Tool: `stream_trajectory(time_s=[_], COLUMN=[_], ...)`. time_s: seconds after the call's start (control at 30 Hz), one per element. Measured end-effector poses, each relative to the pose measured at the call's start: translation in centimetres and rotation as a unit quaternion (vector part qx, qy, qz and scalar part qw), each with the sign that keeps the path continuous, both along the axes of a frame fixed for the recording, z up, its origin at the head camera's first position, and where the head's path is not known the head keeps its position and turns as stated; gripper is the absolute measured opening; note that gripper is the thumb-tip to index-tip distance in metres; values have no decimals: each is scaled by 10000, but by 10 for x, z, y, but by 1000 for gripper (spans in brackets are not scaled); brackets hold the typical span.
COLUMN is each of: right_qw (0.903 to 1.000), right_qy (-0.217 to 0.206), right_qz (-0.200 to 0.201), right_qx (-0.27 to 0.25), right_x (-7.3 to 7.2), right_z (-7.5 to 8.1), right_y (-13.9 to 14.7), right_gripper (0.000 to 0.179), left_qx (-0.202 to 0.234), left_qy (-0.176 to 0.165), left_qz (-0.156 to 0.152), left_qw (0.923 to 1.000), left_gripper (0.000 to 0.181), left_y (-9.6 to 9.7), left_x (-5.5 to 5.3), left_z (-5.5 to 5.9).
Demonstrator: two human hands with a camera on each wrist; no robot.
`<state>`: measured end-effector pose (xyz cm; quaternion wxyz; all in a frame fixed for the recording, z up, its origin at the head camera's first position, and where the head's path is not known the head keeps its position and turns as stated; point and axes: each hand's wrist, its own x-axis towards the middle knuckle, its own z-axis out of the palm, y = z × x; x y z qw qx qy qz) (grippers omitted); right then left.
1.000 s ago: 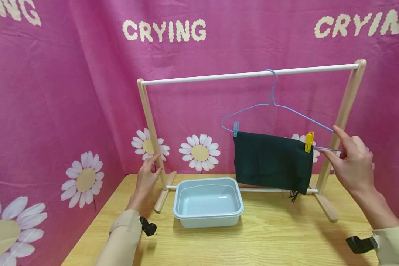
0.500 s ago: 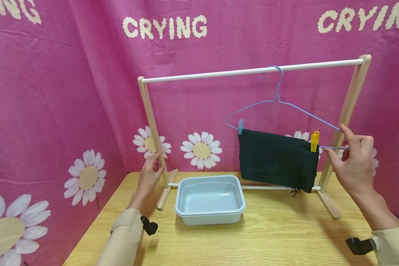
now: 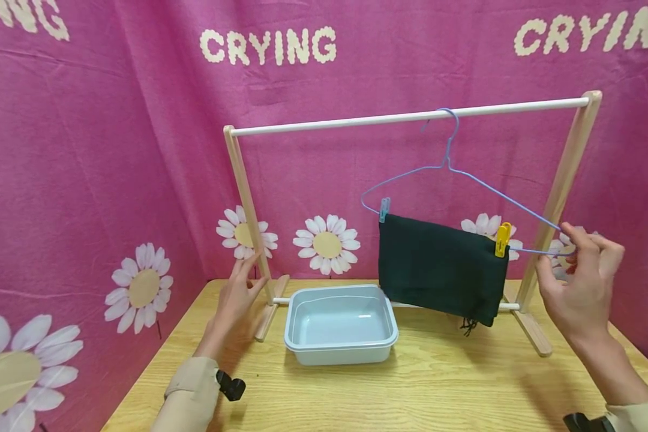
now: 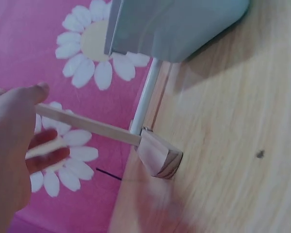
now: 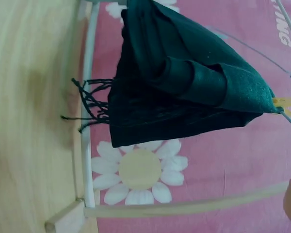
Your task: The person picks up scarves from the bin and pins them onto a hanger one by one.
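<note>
A folded dark green scarf [image 3: 440, 264] with fringe hangs from a blue wire clothes hanger [image 3: 499, 195], pinned by a light blue clothespin [image 3: 384, 210] and a yellow clothespin [image 3: 502, 240]. The hanger's hook sits over the white top bar of a small drying rack [image 3: 345, 123], and its right side tilts down. My right hand [image 3: 585, 282] holds the hanger's right end between thumb and fingers; in the right wrist view, only a sliver of the hand shows. Beside the rack's left post [image 4: 92, 126], my left hand [image 3: 237, 294] rests with fingers loosely extended, the fingertips at the wood.
A pale blue plastic basin [image 3: 341, 348] stands on the wooden table [image 3: 356, 396], in front of the rack's lower bar [image 4: 148, 97]. Pink cloth with white daisies [image 3: 281, 174] covers the back and side walls. The rack's right foot [image 3: 537, 339] reaches forward.
My right hand has shifted right and down, and the hanger's right side now dips lower with the scarf. The left hand has loosened and drawn slightly down along the post.
</note>
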<state>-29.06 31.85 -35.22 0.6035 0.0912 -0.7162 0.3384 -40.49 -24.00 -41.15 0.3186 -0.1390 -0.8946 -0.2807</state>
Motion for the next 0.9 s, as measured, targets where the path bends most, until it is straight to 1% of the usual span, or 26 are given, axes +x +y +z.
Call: stream_trajectory(time_s=[0.13, 0.2, 0.3, 0.37, 0.5, 0.6, 0.73, 0.9], right_qw=[9985, 9965, 9935, 9924, 9923, 9930, 9941, 9942], right_qy=[305, 485, 686, 739, 579, 439, 408, -51], right_qz=[208, 287, 365, 369, 277, 183, 190, 200], right_qx=[-396, -612, -826, -915, -1058, -1078, -985, -1055], right_x=[13, 20, 31, 36, 45, 47, 46, 36], right_z=[2, 7, 17, 22, 27, 28, 26, 10], right_y=[-18, -29, -44, -50, -55, -54, -52, -34], right_gripper=[50, 47, 44, 42, 35, 29, 27, 35], left_qx=[-60, -131, -219, -245, -352, -504, -577, -559], left_qy=[-532, -716, -869, -906, -1002, -1013, -890, -1037], left_qz=[122, 82, -32, -175, -552, -730, -782, -816], left_qw=[9985, 9973, 9960, 9954, 9928, 9909, 9913, 9897], left_gripper=[60, 61, 61, 61, 61, 62, 62, 61], left_y=[2, 4, 9, 13, 22, 28, 32, 31], left_x=[12, 16, 23, 28, 37, 42, 46, 47], left_z=[4, 6, 11, 14, 19, 20, 21, 21])
